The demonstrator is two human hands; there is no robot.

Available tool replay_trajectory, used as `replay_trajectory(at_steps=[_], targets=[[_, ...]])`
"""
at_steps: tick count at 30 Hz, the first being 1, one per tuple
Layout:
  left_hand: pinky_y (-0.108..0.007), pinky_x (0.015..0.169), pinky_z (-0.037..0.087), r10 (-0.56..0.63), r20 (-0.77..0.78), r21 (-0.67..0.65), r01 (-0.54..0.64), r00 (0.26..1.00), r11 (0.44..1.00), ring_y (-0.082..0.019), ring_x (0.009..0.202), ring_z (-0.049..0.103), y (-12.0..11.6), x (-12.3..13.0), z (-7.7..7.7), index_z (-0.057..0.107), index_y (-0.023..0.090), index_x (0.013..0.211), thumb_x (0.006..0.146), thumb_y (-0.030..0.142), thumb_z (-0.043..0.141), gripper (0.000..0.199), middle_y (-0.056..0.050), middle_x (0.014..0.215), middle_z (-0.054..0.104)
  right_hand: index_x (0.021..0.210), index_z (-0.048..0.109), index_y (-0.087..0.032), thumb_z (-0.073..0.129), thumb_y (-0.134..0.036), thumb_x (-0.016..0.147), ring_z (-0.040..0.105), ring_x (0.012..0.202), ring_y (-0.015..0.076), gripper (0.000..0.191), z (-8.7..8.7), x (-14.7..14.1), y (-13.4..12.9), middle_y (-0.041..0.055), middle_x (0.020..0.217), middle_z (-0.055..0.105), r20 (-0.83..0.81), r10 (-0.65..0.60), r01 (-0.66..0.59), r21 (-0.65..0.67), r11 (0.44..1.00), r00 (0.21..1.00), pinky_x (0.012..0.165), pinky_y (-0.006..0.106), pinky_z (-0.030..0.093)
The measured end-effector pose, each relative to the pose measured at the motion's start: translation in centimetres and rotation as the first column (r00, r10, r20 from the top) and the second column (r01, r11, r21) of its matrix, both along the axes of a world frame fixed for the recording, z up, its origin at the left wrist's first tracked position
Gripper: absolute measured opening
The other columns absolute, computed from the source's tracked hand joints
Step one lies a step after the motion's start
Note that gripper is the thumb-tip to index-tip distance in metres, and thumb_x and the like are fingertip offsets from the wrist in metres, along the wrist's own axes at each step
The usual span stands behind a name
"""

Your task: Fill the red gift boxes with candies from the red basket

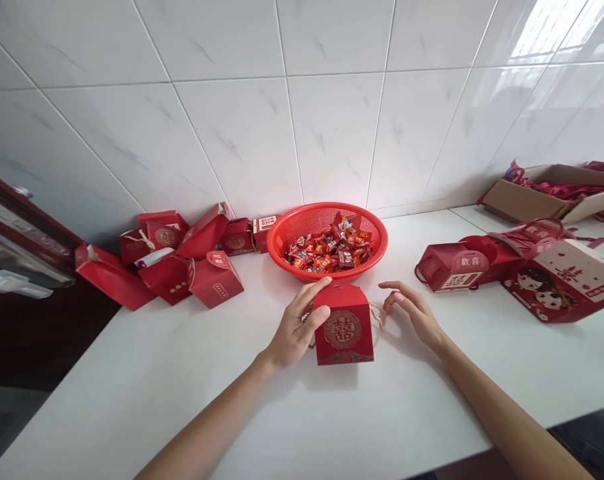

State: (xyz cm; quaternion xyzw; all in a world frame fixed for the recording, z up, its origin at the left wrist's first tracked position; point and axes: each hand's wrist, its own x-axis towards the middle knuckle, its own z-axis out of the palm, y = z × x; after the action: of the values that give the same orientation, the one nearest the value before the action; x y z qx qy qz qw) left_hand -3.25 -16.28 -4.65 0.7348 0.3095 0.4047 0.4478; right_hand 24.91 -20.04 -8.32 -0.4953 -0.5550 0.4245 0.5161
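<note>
A red gift box (pixel 345 337) with a round gold emblem on its front is in the middle of the white table. My left hand (pixel 296 327) grips its left side, the thumb on the front face and the fingers toward the top. A beige cord (pixel 377 316) sticks out at the right side of the box. Just right of that cord, my right hand (pixel 416 315) is apart from the box, its fingers loosely curved and holding nothing. Directly behind the box sits a red plastic basket (pixel 328 273) with many wrapped candies (pixel 327 250) inside.
Several red boxes (pixel 216 280) are grouped at the back left. On the right lie more red boxes (pixel 452 267) and a larger printed box (pixel 562 280). A cardboard carton (pixel 525 200) stands behind them, near the tiled wall (pixel 337 133).
</note>
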Motion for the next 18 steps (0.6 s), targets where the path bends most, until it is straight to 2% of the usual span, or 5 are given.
replay_trajectory(at_steps=[6,10,13,15,18], targets=[[-0.041,0.101,0.057,0.022,0.080,-0.157,-0.009,0.997,0.988,-0.029,0.118,0.068,-0.4,0.3,1.0,0.067,0.022,0.129,0.097,0.060,0.056,0.050,-0.010,0.132,0.069,0.118,0.070,-0.027,0.058,-0.066,0.093,0.064,0.084,0.0298,0.048,0.0,-0.2,-0.1,0.0039,0.077,0.071,-0.051,0.080,-0.079,0.013,0.997,0.996,0.092,0.048,0.046],[-0.039,0.101,0.056,0.050,0.035,-0.101,-0.046,0.998,0.994,-0.028,0.119,0.067,-0.4,0.5,0.9,0.072,0.021,0.118,0.097,0.061,0.055,0.049,-0.010,0.128,0.070,0.128,0.067,-0.028,0.060,-0.065,0.093,0.067,0.095,0.0307,0.052,0.4,-1.1,-0.6,0.0085,0.105,0.075,-0.119,0.224,-0.224,0.015,0.974,0.967,0.092,0.048,0.050],[-0.038,0.103,0.054,0.069,0.024,-0.060,-0.067,0.997,0.996,-0.028,0.123,0.064,-0.3,0.6,0.7,0.073,0.020,0.117,0.098,0.062,0.054,0.050,-0.010,0.128,0.069,0.136,0.063,-0.029,0.058,-0.064,0.095,0.068,0.097,0.0300,0.053,0.8,-1.9,-1.3,0.0080,0.110,0.075,-0.116,0.336,-0.337,0.013,0.941,0.935,0.093,0.048,0.051],[-0.039,0.105,0.054,0.084,0.030,-0.047,-0.083,0.996,0.995,-0.028,0.125,0.063,-0.4,0.7,0.4,0.073,0.020,0.116,0.098,0.062,0.054,0.050,-0.011,0.128,0.069,0.140,0.059,-0.031,0.058,-0.063,0.096,0.068,0.102,0.0311,0.055,1.1,-2.3,-1.7,0.0087,0.117,0.074,-0.124,0.370,-0.372,0.003,0.928,0.921,0.095,0.048,0.051],[-0.041,0.108,0.053,0.104,0.033,0.008,-0.105,0.994,0.994,-0.029,0.130,0.060,-0.8,0.9,-0.3,0.074,0.022,0.118,0.098,0.060,0.056,0.047,-0.012,0.131,0.066,0.154,0.045,-0.037,0.063,-0.064,0.093,0.065,0.119,0.0344,0.069,1.2,-2.6,-2.3,0.0097,0.142,0.064,-0.143,0.361,-0.364,0.007,0.931,0.921,0.101,0.051,0.049]])
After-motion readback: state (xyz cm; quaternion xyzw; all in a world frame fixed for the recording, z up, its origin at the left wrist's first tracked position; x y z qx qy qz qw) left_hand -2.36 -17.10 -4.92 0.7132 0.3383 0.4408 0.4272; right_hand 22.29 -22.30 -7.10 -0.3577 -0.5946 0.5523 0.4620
